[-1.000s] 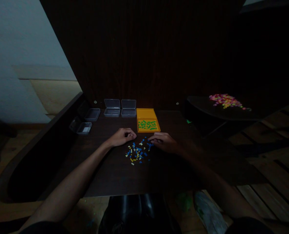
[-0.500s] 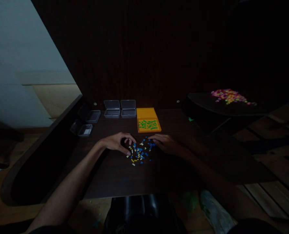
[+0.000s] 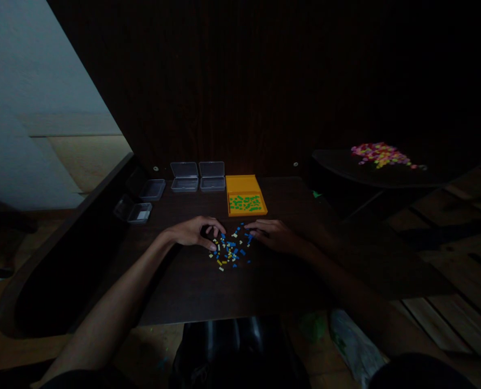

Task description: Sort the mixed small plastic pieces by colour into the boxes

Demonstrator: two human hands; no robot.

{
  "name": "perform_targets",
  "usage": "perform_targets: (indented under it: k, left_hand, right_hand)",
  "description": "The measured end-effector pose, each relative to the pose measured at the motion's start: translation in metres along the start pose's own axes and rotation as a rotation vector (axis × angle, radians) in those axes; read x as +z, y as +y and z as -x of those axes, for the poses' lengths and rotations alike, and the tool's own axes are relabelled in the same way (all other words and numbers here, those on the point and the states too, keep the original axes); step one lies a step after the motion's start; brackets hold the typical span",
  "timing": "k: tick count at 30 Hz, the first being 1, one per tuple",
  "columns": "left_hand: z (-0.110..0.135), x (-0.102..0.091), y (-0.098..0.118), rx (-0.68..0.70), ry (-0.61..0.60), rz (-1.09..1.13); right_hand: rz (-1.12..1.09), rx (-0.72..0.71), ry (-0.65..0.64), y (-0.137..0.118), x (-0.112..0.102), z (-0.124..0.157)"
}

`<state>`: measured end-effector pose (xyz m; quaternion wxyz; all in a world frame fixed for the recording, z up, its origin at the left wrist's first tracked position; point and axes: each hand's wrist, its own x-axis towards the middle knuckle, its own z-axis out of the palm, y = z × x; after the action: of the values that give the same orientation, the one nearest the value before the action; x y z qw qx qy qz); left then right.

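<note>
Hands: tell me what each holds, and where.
Cannot be told: left hand and right hand rest fingertips at the brick pile; too dark to show a pinch.

4 clr boxes, 1 org box, 2 brick piles, 2 hands.

Both forearms reach forward and converge. Left grip arches, fingers curled down; right grip lies low, fingers pointing inward.

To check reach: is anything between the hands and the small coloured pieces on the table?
Nothing visible: left hand and right hand lie at either side of the small blue and yellow plastic pieces.
</note>
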<state>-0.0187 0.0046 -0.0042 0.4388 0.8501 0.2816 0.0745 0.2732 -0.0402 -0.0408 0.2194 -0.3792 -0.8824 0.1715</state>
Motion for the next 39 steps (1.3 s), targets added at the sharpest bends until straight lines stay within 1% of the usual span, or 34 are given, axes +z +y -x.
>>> perform_targets:
  k: [4, 7, 10, 12, 15, 18, 20, 25, 28, 30, 32, 36, 39]
  left_hand:
    - [0.000, 0.001, -0.002, 0.016, 0.013, 0.012]
    - [0.000, 0.003, -0.002, -0.010, 0.036, 0.059]
    - [-0.002, 0.008, 0.000, -0.054, 0.088, 0.114]
    - [-0.006, 0.013, 0.000, -0.073, 0.144, 0.111]
    - [-0.012, 0.021, 0.000, -0.084, 0.225, 0.047]
    - [-0.017, 0.027, 0.000, -0.095, 0.264, -0.069]
    - [-0.019, 0.028, 0.000, -0.091, 0.284, -0.124]
    - [-0.020, 0.028, 0.001, -0.044, 0.293, -0.149]
    - [-0.020, 0.029, 0.001, -0.018, 0.304, -0.143]
    - [-0.021, 0.030, 0.001, -0.011, 0.312, -0.143]
    - [-0.021, 0.031, 0.002, -0.022, 0.321, -0.144]
    - [-0.020, 0.032, 0.004, -0.064, 0.328, -0.153]
    - [-0.019, 0.032, 0.005, -0.058, 0.328, -0.167]
  right_hand:
    - [0.000, 0.007, -0.002, 0.000, -0.002, 0.000]
    - [-0.004, 0.006, -0.006, -0.001, -0.005, 0.000]
    - [-0.036, -0.001, -0.011, -0.003, -0.007, 0.000]
    - [-0.040, -0.011, -0.002, -0.003, -0.008, 0.000]
    - [0.050, 0.018, 0.014, 0.000, -0.005, 0.000]
    - [0.150, 0.057, -0.004, 0.003, -0.002, 0.000]
    - [0.158, 0.055, -0.011, 0.005, -0.002, 0.000]
    - [0.082, 0.023, 0.046, 0.006, -0.002, 0.000]
    - [0.106, 0.087, 0.055, 0.004, -0.002, 0.000]
    - [0.149, 0.139, 0.038, 0.002, -0.002, -0.001]
    - [0.173, 0.157, 0.018, 0.001, -0.002, -0.001]
    - [0.135, 0.122, 0.011, -0.001, -0.002, -0.001]
    - [0.118, 0.107, 0.022, -0.002, -0.003, -0.001]
